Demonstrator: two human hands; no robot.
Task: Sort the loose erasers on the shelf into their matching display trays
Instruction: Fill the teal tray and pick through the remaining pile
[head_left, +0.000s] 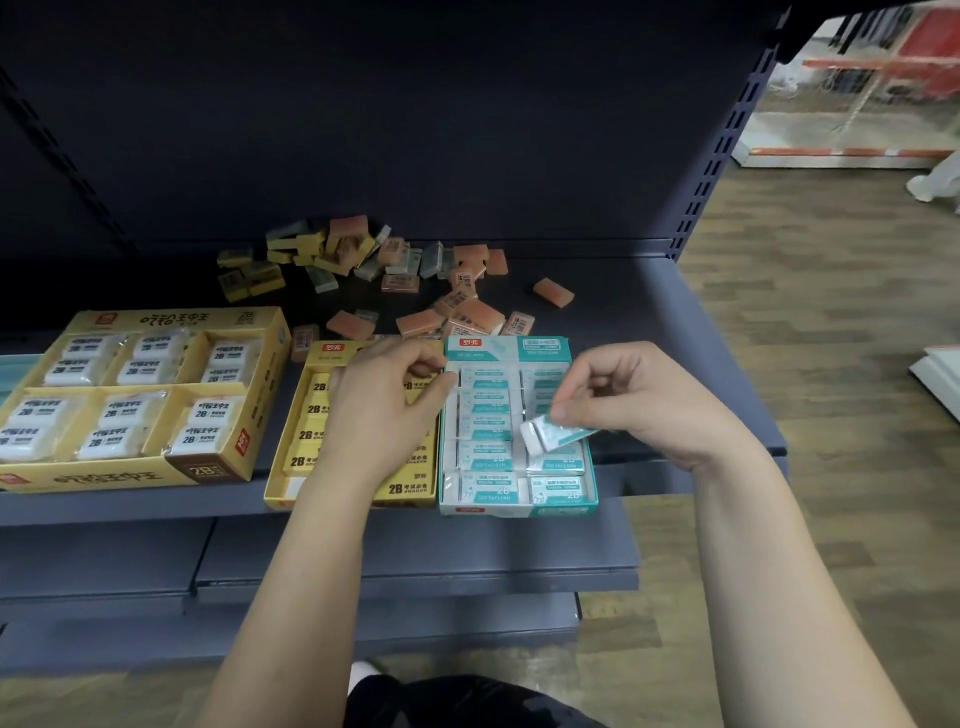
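Three display trays sit along the front of the shelf (649, 312): large yellow tray (156, 475) at 9 o'clock, small yellow tray (332, 348) in the middle, teal tray (519, 345) touching it at 3 o'clock. My right hand (639, 400) pinches a teal-sleeved eraser (553, 436) between thumb and fingertips. It is tilted, white end toward 8 o'clock, just above the teal tray's right column. That tray is nearly full of matching erasers. My left hand (384, 400) hovers over the small yellow tray, fingers curled near the seam between the two small trays; can't tell if it grips anything. Loose erasers (363, 260) lie heaped at 12 o'clock behind the trays: orange, yellow and grey-green mixed, some orange ones scattered toward the small trays. Large yellow tray holds wrapped white erasers in six compartments.
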